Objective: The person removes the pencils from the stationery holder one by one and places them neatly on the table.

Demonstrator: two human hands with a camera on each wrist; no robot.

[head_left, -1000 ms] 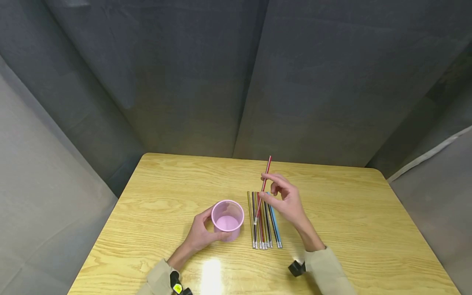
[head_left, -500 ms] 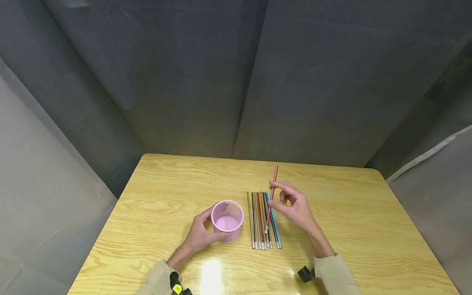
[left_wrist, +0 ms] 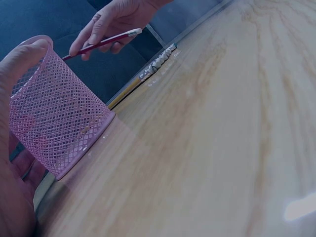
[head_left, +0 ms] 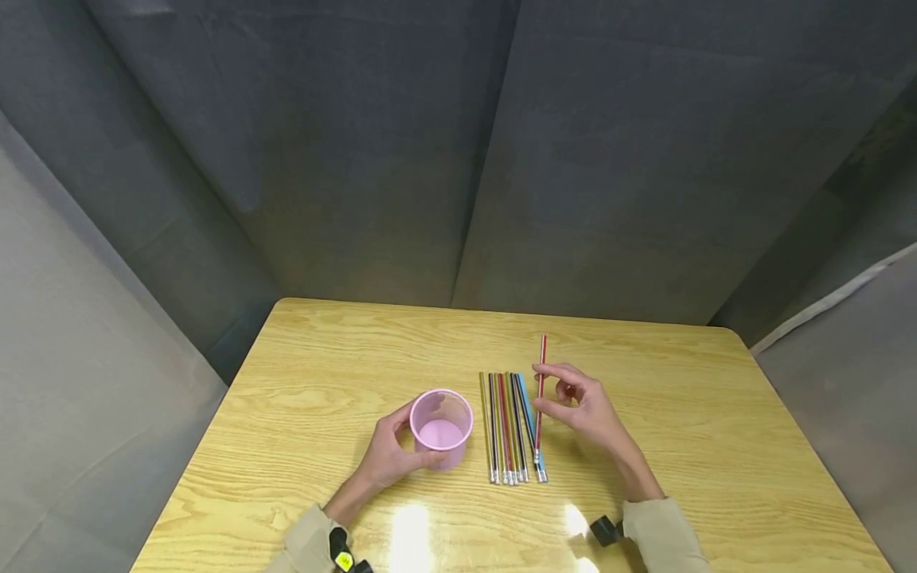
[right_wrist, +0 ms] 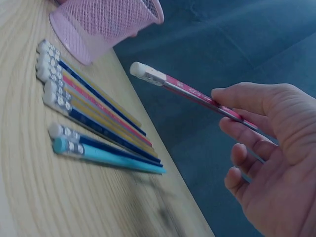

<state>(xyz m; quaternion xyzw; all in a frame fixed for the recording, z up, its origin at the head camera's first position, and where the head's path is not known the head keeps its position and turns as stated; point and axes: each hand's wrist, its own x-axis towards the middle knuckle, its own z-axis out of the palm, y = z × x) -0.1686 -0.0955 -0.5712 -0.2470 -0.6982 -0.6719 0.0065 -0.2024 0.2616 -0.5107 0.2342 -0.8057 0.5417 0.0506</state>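
My left hand [head_left: 387, 458] grips a pink mesh pencil cup [left_wrist: 59, 108], thumb at the near side and fingers behind it. The cup stands upright on the table, and its floor shows bare in the head view. Between thumb and fingertips my right hand [head_left: 586, 404] pinches a red pencil [right_wrist: 185, 90] with a pale stripe and a white eraser. Its eraser end points toward me, raised above the table. Beneath and left of it lie several pencils side by side, among them a light blue pencil [right_wrist: 113, 157] at the right end and a gold pencil [head_left: 485, 414] at the left.
The wooden table [head_left: 322, 358] has rounded far corners. Dark grey cloth [head_left: 358, 159] hangs behind its far edge, with paler cloth [head_left: 72, 398] at the left. A black wrist camera [head_left: 605, 531] sits beside the right sleeve.
My right hand has moved right and toward me with the red pencil, from over the middle of the row to its right end. The left hand and cup have stayed put.
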